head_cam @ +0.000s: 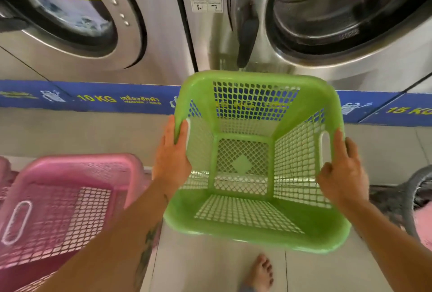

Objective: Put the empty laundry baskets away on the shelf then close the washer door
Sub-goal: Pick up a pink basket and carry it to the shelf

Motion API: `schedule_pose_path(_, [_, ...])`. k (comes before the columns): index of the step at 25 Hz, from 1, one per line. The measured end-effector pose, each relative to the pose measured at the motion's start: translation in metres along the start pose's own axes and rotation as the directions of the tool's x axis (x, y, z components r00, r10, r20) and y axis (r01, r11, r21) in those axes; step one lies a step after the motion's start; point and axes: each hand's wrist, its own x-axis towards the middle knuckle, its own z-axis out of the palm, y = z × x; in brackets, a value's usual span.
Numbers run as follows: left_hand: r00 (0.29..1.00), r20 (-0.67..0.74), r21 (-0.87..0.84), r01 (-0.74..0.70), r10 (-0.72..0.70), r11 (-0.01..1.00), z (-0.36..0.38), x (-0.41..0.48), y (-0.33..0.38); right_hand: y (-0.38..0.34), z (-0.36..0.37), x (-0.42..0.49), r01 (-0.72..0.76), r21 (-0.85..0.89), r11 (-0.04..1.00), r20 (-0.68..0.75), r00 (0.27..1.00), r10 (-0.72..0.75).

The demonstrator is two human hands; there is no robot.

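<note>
An empty green mesh laundry basket (254, 231) hangs in the air in front of me, tilted slightly away. My left hand (171, 153) grips its left rim and my right hand (342, 172) grips its right rim by the handle slot. A pink mesh basket (58, 203) sits low at the left, empty as far as I can see. The right washer (346, 20) stands behind the green basket, its door (243, 11) swung open to the left and seen edge-on, showing a dark drum. The left washer (70, 11) has its round door shut with laundry behind the glass.
A blue band with "10 KG" and "15 KG" lettering (93, 99) runs along the machines' base. A grey object with something pink (418, 203) lies at the right edge. My bare foot (259, 273) stands on the pale tiled floor. No shelf is in view.
</note>
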Motion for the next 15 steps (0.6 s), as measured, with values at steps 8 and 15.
schedule_pose_path(8, [0.999, -0.030, 0.021, -0.023, 0.024, 1.000, -0.026, -0.127, -0.017, -0.004, -0.020, -0.129, -0.132, -0.044, 0.990, 0.124, 0.983, 0.137])
schedule_pose_path(15, [0.990, 0.140, -0.083, -0.009, 0.021, 0.997, 0.004, -0.193, -0.037, 0.016, 0.005, -0.191, -0.244, -0.017, 0.970, 0.202, 0.949, 0.243])
